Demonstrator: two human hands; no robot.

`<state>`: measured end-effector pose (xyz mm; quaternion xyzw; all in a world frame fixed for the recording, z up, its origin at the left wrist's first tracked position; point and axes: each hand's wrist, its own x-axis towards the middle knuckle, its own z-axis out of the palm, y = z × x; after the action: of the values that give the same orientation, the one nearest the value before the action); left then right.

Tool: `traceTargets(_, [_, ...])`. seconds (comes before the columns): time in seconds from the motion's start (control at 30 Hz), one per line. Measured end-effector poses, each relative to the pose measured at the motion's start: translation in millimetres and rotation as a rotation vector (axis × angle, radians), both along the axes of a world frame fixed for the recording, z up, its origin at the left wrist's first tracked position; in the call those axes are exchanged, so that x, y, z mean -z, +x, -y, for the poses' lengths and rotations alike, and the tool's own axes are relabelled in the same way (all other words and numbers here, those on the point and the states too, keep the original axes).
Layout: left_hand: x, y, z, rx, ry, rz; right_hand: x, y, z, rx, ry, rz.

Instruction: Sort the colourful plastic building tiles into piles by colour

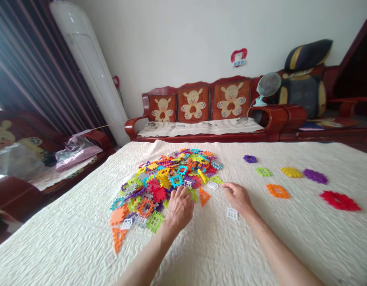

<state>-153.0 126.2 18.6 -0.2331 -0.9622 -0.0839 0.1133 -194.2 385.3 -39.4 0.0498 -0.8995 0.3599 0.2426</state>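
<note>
A heap of colourful plastic interlocking building pieces (pixel 159 190) lies on the cream quilted cloth (pixel 91 222). My left hand (pixel 179 208) rests at the heap's near right edge, fingers bent and slightly apart, fingertips on the pieces. Just beyond them is a white window-shaped piece (pixel 187 182); an orange triangle (pixel 204 196) lies to their right. My right hand (pixel 238 198) is low over the cloth, its fingers pointing left toward a green piece (pixel 216 180) and a white oval lattice piece (pixel 212 185). I see nothing held in it. A white lattice window (pixel 232 213) lies beside its wrist.
Separate pieces lie at right: purple (pixel 250 159), green (pixel 263 171), yellow (pixel 291 172), another purple (pixel 316 176), orange (pixel 278 191) and red (pixel 340 200). Behind the table stands a wooden sofa (pixel 201 138) with bear cushions; a small fan (pixel 268 85) is on its right.
</note>
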Motion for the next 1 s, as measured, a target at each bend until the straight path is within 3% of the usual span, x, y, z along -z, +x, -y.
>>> traceTargets(0.17, [7.8,-7,-12,-0.147,0.104,0.044,-0.5,-1,-1,-0.006,0.000,-0.009])
traceTargets(0.37, [29.3,-10,-11,-0.112,0.143,0.087,0.1,-1,-2,0.002,0.004,-0.008])
traceTargets(0.6, [27.5,-13,-11,-0.067,0.204,0.086,-4.2,2,-1,0.016,-0.004,0.030])
traceTargets(0.87, [28.1,-17,-8,0.146,0.257,0.030,-5.0,2,-1,0.006,-0.010,0.048])
traceTargets(0.93, [20.9,-13,-7,0.135,0.250,-0.007,-5.1,2,-2,0.001,-0.006,0.046])
traceTargets(1.0, [9.6,-10,-1,0.030,0.238,-0.043,-4.5,2,-2,-0.005,-0.005,0.041])
